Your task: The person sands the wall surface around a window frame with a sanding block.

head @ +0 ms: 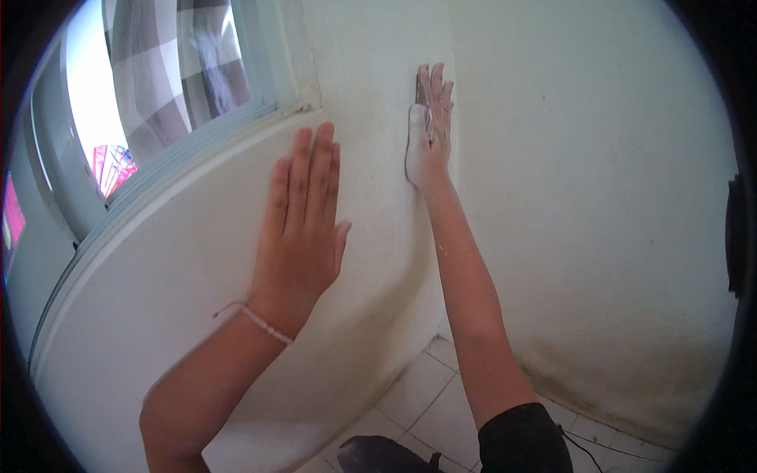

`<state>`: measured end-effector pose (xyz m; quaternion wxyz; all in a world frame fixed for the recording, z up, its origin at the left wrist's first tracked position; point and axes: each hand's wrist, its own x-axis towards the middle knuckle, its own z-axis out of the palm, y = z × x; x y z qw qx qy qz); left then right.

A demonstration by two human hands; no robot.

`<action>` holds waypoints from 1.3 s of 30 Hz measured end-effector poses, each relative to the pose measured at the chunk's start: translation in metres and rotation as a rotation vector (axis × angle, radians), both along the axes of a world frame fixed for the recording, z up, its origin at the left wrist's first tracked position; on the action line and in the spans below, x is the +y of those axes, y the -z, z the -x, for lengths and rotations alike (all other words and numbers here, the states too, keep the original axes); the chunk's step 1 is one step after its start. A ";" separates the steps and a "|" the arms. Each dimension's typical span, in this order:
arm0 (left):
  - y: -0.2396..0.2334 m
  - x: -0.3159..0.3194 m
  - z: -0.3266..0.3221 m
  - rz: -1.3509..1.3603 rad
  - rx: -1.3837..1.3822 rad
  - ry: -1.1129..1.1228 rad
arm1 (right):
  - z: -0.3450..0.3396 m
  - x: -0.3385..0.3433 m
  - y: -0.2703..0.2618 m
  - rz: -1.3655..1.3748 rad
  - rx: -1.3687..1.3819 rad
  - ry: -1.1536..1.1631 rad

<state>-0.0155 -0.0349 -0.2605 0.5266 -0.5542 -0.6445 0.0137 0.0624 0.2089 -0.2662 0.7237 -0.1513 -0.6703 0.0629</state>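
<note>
My left hand (301, 230) is flat with its fingers stretched upward, and it holds nothing. Its palm faces the pale wall (195, 284) below the window; whether it touches cannot be told. A pale beaded bracelet (266, 327) circles the wrist. Higher up, beside the corner of the room, my right hand (430, 136) lies against the wall with its fingers pointing up. Whitish dust coats its thumb and palm edge. A thin dark sheet (421, 88), perhaps sandpaper, shows between the fingers and the wall, mostly hidden by the hand.
A window with a metal frame (53, 159) and a checked curtain (154, 65) is at upper left, above a ledge. The right-hand wall (591, 195) has brownish stains near its base. Pale floor tiles (414, 393) and a thin dark cable (582, 449) lie below.
</note>
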 end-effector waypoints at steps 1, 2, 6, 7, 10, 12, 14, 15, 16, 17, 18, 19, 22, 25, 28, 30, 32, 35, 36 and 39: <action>0.001 0.000 0.003 0.016 -0.011 -0.001 | -0.001 -0.005 0.004 0.008 0.001 0.005; 0.001 0.001 0.005 -0.011 0.001 0.005 | 0.000 -0.012 0.012 0.024 -0.011 0.008; 0.005 0.008 0.013 -0.062 0.040 0.051 | -0.008 -0.049 0.086 0.066 -0.222 -0.023; 0.005 0.007 0.019 -0.062 0.042 0.051 | -0.009 -0.067 0.117 0.137 -0.311 -0.103; 0.014 0.004 0.020 -0.047 0.075 0.073 | -0.061 -0.107 0.252 0.469 -0.569 -0.397; 0.029 0.004 0.022 0.062 0.137 0.008 | -0.114 -0.143 0.349 0.658 -0.652 -0.333; 0.057 0.013 0.000 0.217 0.198 0.045 | -0.192 -0.144 0.468 0.933 -0.147 -0.252; 0.071 0.013 -0.012 0.243 0.232 0.115 | -0.250 -0.140 0.503 1.014 -0.100 -0.089; 0.089 0.006 -0.013 0.279 0.275 0.164 | -0.280 -0.148 0.520 1.100 -0.050 0.051; 0.114 -0.019 0.036 0.389 0.235 0.188 | -0.245 -0.171 0.479 1.108 -0.070 -0.073; 0.132 -0.041 0.068 0.722 0.001 0.255 | -0.181 -0.189 0.379 1.602 0.088 -0.170; 0.122 -0.049 0.047 0.999 -0.302 0.367 | -0.209 -0.194 0.360 1.581 0.134 -0.108; 0.121 -0.090 0.041 1.141 -1.158 0.522 | -0.199 -0.202 0.291 1.348 0.879 -0.762; 0.138 -0.113 0.053 0.610 -1.143 0.945 | -0.144 -0.211 0.197 1.012 0.910 -1.188; 0.140 -0.131 0.062 0.767 -1.254 0.921 | -0.092 -0.202 0.138 0.903 0.942 -1.265; 0.137 -0.154 0.076 0.789 -1.263 0.846 | -0.055 -0.183 0.110 0.838 0.932 -1.260; 0.139 -0.168 0.079 0.738 -1.330 0.839 | -0.038 -0.168 0.084 0.753 0.921 -1.109; 0.145 -0.192 0.088 0.692 -1.484 0.810 | -0.010 -0.170 0.046 0.664 0.778 -0.550; 0.148 -0.205 0.087 0.680 -1.566 0.806 | -0.003 -0.172 0.037 0.625 0.609 -0.154; 0.153 -0.228 0.089 0.599 -1.620 0.685 | 0.021 -0.136 0.023 0.132 0.239 0.216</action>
